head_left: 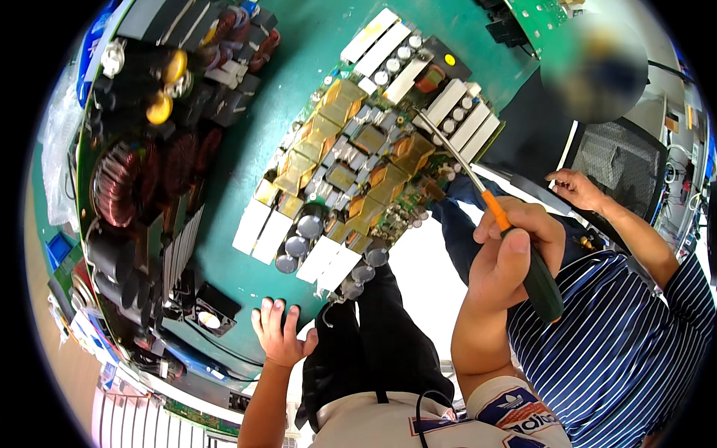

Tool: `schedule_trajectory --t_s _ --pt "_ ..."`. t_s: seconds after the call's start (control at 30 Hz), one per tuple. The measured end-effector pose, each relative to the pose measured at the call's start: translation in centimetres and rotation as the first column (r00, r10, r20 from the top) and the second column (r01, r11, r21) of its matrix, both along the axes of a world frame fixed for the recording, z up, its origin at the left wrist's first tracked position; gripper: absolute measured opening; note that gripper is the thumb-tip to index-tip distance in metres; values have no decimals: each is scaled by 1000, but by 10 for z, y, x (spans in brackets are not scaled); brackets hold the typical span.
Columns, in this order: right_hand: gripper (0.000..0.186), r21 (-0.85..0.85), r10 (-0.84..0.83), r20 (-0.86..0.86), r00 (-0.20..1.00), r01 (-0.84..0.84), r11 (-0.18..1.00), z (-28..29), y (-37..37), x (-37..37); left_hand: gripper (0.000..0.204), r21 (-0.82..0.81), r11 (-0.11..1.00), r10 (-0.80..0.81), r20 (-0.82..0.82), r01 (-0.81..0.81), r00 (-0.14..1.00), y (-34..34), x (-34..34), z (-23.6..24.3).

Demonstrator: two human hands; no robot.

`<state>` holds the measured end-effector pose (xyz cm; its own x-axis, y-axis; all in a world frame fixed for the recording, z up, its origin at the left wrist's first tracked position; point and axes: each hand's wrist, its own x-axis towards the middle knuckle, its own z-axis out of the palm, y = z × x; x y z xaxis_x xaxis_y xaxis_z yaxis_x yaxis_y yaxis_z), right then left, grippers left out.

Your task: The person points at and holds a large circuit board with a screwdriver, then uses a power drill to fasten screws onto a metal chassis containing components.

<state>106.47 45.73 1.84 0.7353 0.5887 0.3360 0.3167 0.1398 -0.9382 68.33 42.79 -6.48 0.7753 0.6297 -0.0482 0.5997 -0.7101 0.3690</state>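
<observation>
My right hand is closed around the handle of a screwdriver, which is dark green with an orange collar. Its long metal shaft slants up and left, so the tip lies over the upper part of a large circuit board, near a row of capacitors. I cannot tell whether the tip touches anything. The board carries yellow-wrapped transformers, grey blocks, white heat sinks and round capacitors. My left hand lies with fingers spread at the near edge of the green table, holding nothing, apart from the board.
At the left stands another large board with copper coils and black parts. A small black fan lies beside it. A person in a striped shirt is close on my right, with one hand near a black chair.
</observation>
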Motion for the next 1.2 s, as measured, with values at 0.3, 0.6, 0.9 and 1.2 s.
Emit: schedule_trajectory --t_s 0.3,0.6,0.9,1.2 --pt "30 -66 -72 -37 997 70 995 4 -59 -22 58 -16 1000 25 -14 -25 1000 -1 3 3" --pt "21 -255 -111 15 994 111 960 1 -115 -31 55 -47 998 40 -27 -42 999 0 6 11" --pt "13 -503 -229 -194 954 104 858 -58 -93 -7 34 -290 940 219 115 -178 969 13 25 56" --pt "33 -613 223 246 943 -27 789 -46 -30 9 21 -329 932 223 180 -155 958 15 64 116"
